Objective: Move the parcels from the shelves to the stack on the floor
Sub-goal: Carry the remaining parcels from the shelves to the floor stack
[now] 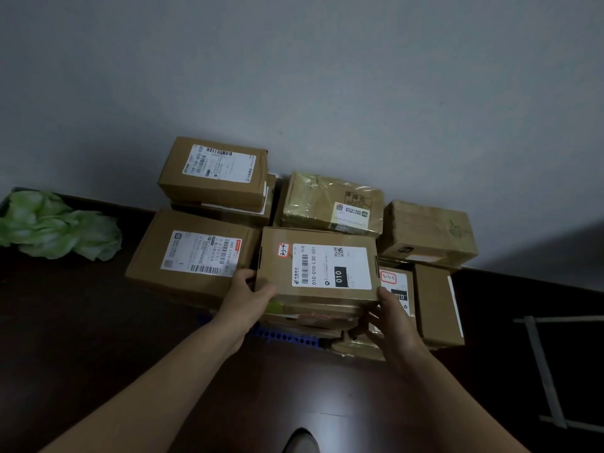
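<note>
A brown cardboard parcel [318, 266] with a white label reading 010 lies on top of the floor stack, at its front middle. My left hand [250, 297] grips its left near corner. My right hand [390, 317] holds its right near corner, fingers curled under the edge. Around it lie several other parcels: a large one [192, 253] to the left, one [214, 173] raised at the back left, a tape-wrapped one [331, 204] behind, and one [428, 232] at the back right. The shelves are out of view.
The stack stands against a grey wall [327, 76] on a dark wooden floor [81, 322]. A crumpled green bag [58, 228] lies to the left. A blue perforated edge [284, 336] shows under the stack. Grey metal bars [542, 364] lie at the right. My shoe tip [302, 441] shows below.
</note>
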